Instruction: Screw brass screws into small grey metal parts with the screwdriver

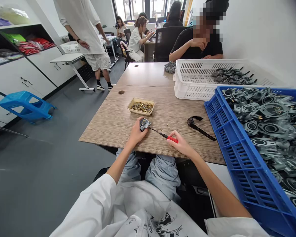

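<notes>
Screwdriver [172,139] with red handle is gripped by the right hand [182,143], and its thin dark shaft points to the left. The left hand [136,132] is closed around a small grey metal part [144,123], which it holds above the near edge of the table [108,131]. The tip of the shaft comes to the right side of this part; whether it touches a screw there is too small to tell.

Just beyond the left hand stands a cream tray [138,113], filled with brass-coloured screws [143,107]. Some loose screws [160,129] lie on the wood near the shaft. Farther to the right, a black wristwatch [191,122] lies with its strap spread, near the blue crate [234,148]. This crate is heaped with grey metal castings [270,110]; it closes the right side and hides a part of the white basket [194,91] behind it. A co-worker in black [185,49] sits at the far end.

On the white shirt [130,210] of the person, a dark print [166,223] shows small marks like letters, which I cannot read.
</notes>
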`<state>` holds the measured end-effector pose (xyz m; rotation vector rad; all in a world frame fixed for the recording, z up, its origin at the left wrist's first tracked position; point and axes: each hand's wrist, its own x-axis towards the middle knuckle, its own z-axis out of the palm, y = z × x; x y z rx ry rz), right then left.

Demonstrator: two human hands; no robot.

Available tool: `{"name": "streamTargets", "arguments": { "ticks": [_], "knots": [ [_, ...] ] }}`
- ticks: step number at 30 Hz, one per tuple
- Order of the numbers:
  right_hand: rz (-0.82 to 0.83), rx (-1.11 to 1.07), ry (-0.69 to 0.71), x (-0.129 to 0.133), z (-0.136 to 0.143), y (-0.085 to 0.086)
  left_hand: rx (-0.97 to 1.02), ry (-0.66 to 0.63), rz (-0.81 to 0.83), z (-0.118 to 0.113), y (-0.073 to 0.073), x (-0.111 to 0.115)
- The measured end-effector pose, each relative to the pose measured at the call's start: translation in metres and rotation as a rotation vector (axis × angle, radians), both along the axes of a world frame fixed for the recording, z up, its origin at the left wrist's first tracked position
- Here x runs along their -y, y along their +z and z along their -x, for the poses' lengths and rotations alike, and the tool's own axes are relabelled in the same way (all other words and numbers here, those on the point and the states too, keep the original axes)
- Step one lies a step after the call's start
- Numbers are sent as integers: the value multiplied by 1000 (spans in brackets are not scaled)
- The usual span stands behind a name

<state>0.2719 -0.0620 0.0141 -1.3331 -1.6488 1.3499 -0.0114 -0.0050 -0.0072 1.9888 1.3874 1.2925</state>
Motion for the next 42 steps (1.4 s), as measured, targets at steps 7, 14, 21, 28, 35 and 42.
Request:
{"name": "streamTargets", "arguments": {
  "ticks": [7, 14, 21, 28, 35, 42],
  "knots": [
    [-29, -95, -141, 10, 3, -3, 12, -3, 67, -1, -1, 2],
    [-217, -8, -293, 14, 7, -5, -18, -1, 33, -1, -1, 2],
    [-313, 163, -288, 22, 11, -6, 14, -53, 100, 3, 0, 2],
    [-301, 188, -258, 24, 12, -7, -54, -87, 112, 8, 5, 4],
    [-355, 277, -127, 28, 12, -6, -41, -25, 164, 7, 7, 2],
    [-384, 287, -75, 27, 10, -8, -50, -87, 159, 4, 9, 6]
  ]
}}
